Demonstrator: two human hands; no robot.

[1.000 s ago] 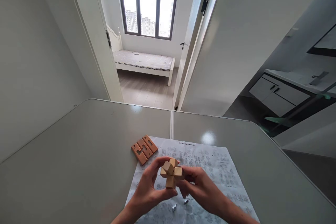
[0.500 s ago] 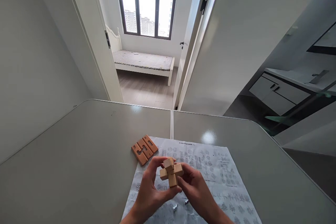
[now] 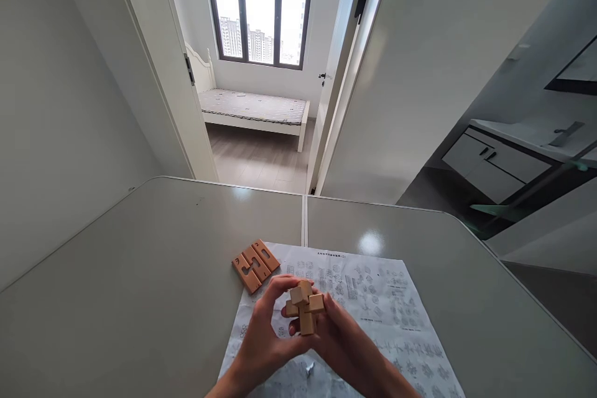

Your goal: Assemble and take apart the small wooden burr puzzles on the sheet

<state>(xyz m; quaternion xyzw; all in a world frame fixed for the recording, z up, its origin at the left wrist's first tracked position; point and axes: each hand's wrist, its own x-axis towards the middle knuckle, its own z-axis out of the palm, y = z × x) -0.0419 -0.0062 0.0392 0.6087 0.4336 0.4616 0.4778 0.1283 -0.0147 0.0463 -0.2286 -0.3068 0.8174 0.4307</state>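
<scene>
Above the printed sheet, a light wooden burr puzzle [image 3: 305,310] of crossed, interlocking bars is held between both hands. My left hand [image 3: 270,333] grips it from the left, index finger along the top and thumb at the lower end. From the right, my right hand [image 3: 342,336] closes on it, with fingertips showing behind and to the left of the bars. The printed sheet [image 3: 387,298], covered in small diagrams, lies under the hands. Just beyond my left hand, a brown slotted puzzle [image 3: 256,266] with numbered pieces rests partly over the sheet's corner.
The grey table [image 3: 140,298] has a seam down its middle and a raised rim at the far edge. A small shiny metal piece [image 3: 310,370] lies on the sheet near my wrists. Past the table are a doorway, a bed [image 3: 254,107] and a window.
My right hand has shifted its hold, its fingers now reaching behind and under the wooden puzzle. One puzzle bar at the top sits slightly differently. The second small metal piece is now covered.
</scene>
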